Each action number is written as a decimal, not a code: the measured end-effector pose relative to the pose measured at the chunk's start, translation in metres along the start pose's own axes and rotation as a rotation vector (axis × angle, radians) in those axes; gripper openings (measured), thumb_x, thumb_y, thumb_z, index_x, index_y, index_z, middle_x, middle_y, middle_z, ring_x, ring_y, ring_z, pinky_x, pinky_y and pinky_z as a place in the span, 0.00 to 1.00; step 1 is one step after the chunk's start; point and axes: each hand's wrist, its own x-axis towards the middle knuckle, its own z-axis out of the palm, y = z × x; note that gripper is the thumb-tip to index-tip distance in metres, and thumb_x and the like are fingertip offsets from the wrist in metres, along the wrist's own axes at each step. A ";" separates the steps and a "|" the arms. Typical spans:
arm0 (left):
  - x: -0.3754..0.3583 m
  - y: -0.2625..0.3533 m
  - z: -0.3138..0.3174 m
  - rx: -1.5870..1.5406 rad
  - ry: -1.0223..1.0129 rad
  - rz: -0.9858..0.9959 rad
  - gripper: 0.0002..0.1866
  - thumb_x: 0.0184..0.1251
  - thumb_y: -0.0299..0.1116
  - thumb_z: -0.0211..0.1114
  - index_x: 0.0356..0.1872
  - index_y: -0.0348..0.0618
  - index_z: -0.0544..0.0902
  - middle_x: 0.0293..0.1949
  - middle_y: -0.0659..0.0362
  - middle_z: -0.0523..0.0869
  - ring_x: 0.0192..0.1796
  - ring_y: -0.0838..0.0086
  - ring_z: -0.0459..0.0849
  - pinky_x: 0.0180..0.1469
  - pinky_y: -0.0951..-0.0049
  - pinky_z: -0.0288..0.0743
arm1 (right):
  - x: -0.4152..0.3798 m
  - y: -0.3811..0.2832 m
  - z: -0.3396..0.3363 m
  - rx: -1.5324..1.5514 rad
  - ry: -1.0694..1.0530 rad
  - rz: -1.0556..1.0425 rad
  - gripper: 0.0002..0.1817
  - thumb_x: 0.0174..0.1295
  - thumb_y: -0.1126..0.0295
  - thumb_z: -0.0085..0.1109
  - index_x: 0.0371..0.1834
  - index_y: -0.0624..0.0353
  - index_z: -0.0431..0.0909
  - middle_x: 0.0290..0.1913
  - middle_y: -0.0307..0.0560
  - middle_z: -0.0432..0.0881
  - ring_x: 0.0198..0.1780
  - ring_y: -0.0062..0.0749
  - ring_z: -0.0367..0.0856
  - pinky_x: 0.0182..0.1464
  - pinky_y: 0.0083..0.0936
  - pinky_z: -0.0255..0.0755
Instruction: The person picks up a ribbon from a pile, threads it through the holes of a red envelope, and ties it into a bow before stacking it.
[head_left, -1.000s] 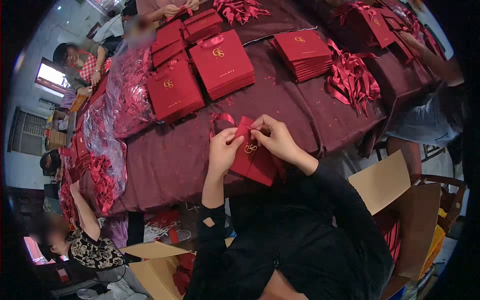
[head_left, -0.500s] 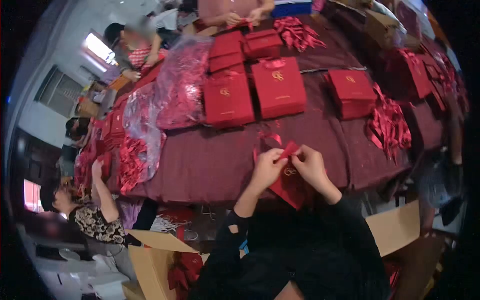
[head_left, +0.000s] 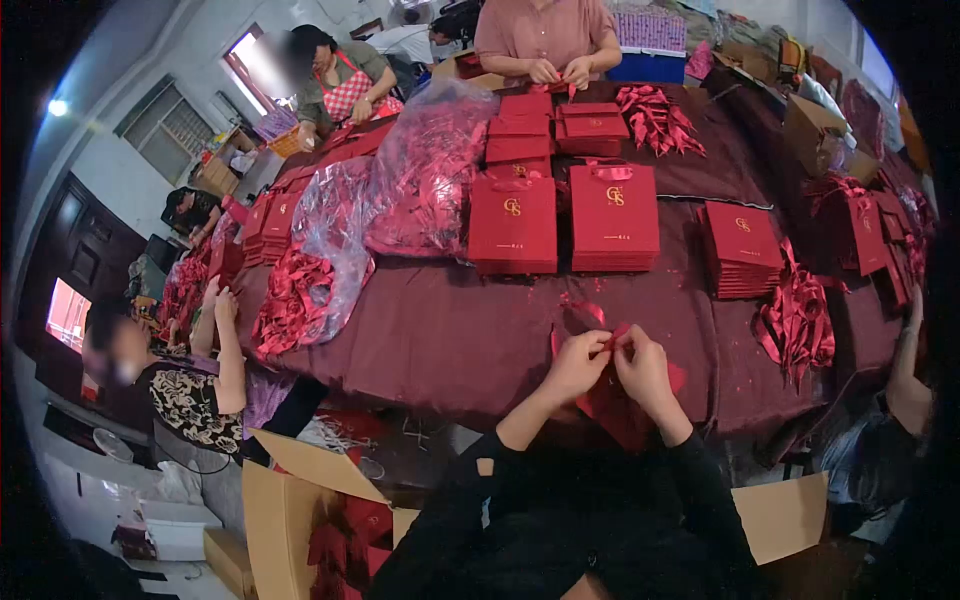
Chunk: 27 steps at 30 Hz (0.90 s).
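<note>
The left hand (head_left: 573, 365) and right hand (head_left: 645, 370) meet at the near edge of the maroon cloth-covered table (head_left: 440, 330), fingers pinched narrow on the top edge of a flat red paper gift bag (head_left: 612, 408) with a red satin ribbon handle (head_left: 590, 315). The step in hand appears to be fitting the ribbon at the bag's mouth; the next move likely calls for a fine two-finger pull. Farther out lie stacked red gift bags with gold logos (head_left: 613, 215) and loose red ribbon bundles (head_left: 797, 322).

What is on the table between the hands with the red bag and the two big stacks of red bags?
In the head view, only a red ribbon loop lies near the hands; the rest up to the stacks is bare maroon tablecloth.
</note>
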 end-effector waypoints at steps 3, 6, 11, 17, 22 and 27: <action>0.013 -0.001 -0.017 -0.496 -0.194 -0.444 0.17 0.68 0.27 0.57 0.57 0.33 0.77 0.35 0.62 0.82 0.32 0.82 0.75 0.32 0.80 0.70 | -0.007 0.007 -0.007 0.089 -0.031 -0.052 0.07 0.60 0.74 0.57 0.36 0.64 0.70 0.29 0.62 0.79 0.34 0.57 0.81 0.33 0.39 0.73; 0.019 -0.003 -0.014 -0.326 -0.311 -0.342 0.16 0.69 0.26 0.55 0.56 0.32 0.77 0.33 0.62 0.82 0.31 0.83 0.75 0.30 0.80 0.68 | -0.010 0.011 -0.013 0.185 -0.078 -0.012 0.06 0.63 0.75 0.55 0.37 0.65 0.69 0.30 0.61 0.79 0.34 0.52 0.82 0.34 0.34 0.73; 0.028 -0.017 -0.007 0.012 -0.268 -0.048 0.12 0.65 0.25 0.54 0.47 0.36 0.81 0.25 0.59 0.81 0.24 0.75 0.78 0.26 0.75 0.69 | -0.011 0.026 -0.008 0.264 -0.082 -0.019 0.06 0.64 0.76 0.55 0.36 0.66 0.69 0.30 0.57 0.78 0.32 0.36 0.81 0.36 0.29 0.72; 0.026 0.003 -0.011 0.348 -0.239 0.162 0.10 0.65 0.25 0.55 0.44 0.35 0.79 0.35 0.44 0.83 0.37 0.56 0.84 0.38 0.63 0.74 | -0.008 0.036 -0.010 0.411 -0.113 0.044 0.06 0.63 0.76 0.57 0.38 0.66 0.72 0.29 0.49 0.80 0.33 0.24 0.78 0.36 0.25 0.72; 0.026 -0.005 -0.008 0.351 -0.172 0.245 0.09 0.63 0.24 0.57 0.43 0.34 0.79 0.36 0.44 0.84 0.38 0.55 0.84 0.38 0.63 0.75 | -0.005 0.034 -0.016 0.402 -0.202 0.048 0.08 0.60 0.74 0.60 0.39 0.64 0.72 0.28 0.46 0.79 0.32 0.20 0.76 0.35 0.23 0.71; 0.029 -0.009 -0.011 0.353 -0.193 0.208 0.09 0.63 0.24 0.58 0.42 0.34 0.79 0.35 0.45 0.84 0.38 0.55 0.85 0.39 0.63 0.76 | -0.003 0.041 -0.012 0.473 -0.187 -0.002 0.09 0.59 0.74 0.60 0.39 0.63 0.72 0.28 0.46 0.79 0.31 0.21 0.76 0.34 0.23 0.70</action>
